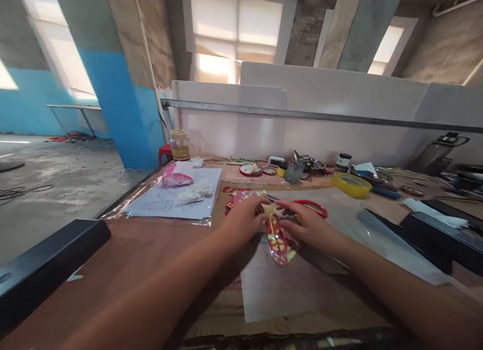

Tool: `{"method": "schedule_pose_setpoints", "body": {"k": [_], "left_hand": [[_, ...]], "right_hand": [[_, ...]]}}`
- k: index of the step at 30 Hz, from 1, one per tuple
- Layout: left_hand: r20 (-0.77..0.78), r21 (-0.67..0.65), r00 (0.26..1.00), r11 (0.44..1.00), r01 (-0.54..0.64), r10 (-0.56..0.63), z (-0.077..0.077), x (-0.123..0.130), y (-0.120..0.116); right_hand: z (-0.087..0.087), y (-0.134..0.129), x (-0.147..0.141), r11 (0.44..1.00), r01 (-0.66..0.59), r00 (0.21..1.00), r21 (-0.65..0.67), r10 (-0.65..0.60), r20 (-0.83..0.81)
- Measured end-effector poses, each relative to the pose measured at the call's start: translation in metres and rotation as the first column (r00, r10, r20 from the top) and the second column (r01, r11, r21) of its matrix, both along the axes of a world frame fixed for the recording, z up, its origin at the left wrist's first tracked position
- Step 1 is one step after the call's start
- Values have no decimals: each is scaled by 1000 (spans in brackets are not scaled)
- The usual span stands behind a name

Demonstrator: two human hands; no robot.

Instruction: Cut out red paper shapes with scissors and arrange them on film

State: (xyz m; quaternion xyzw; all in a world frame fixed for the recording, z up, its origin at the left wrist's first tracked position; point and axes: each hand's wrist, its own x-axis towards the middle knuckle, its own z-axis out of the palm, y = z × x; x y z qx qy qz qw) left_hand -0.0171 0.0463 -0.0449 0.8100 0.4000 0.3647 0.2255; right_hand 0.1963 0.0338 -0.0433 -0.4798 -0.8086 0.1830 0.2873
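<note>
A red and yellow-green patterned piece with a shiny surface lies between my hands over the cardboard. My left hand has its fingers bent around the upper left end of this piece. On the right side, my right hand grips the same piece, with thumb and fingers close together. Pink patterned material shows just behind my left hand. Red-handled scissors lie behind my right hand, their blades pointing left.
White sheets with drawings and crumpled tissue lie at the left. Yellow tape, a glass jar, small pots and a metal bowl stand along the back. A lidded glass jug is at the back left, a dark bottle far right.
</note>
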Motion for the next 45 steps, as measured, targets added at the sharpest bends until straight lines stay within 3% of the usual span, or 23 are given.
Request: {"method": "schedule_pose_setpoints", "body": {"k": [2, 5, 7, 10, 19, 24, 30, 33, 37, 40, 45], "left_hand": [[38, -22, 999, 1000, -7, 8, 11, -2, -1], [104, -58, 992, 996, -70, 75, 26, -6, -5], [127, -64, 986, 993, -101, 108, 33, -7, -9], [153, -60, 983, 994, -91, 100, 37, -9, -12], [135, -101, 983, 989, -108, 121, 37, -7, -14], [168, -81, 966, 979, -185, 196, 38, -10, -11], [287, -184, 938, 972, -148, 197, 43, -9, -15], [337, -303, 917, 947, -109, 214, 47, -4, -24], [351, -441, 917, 897, -19, 192, 49, 4, -34], [393, -461, 906, 886, 44, 160, 48, 9, -38], [577, -503, 798, 845, 182, 172, 46, 14, -41]], "right_hand": [[3, 0, -1, 998, 17, 997, -58, -21, -78], [3, -2, -5, 964, 33, 966, -262, -98, -239], [1, -5, -8, 930, -50, 933, -365, -87, -349], [1, -11, -13, 894, -199, 911, -401, 19, -412], [6, -16, -10, 979, -156, 963, -131, 120, -243], [9, -19, -8, 954, -190, 945, -232, 114, -306], [4, -15, -9, 934, -179, 915, -308, 42, -402], [1, -13, -9, 936, -197, 880, -292, 37, -474], [1, -15, -9, 967, -203, 842, -155, 92, -531], [4, -18, -10, 990, -132, 862, -56, 87, -500], [6, -21, -12, 992, -110, 907, 61, 125, -402]]}}
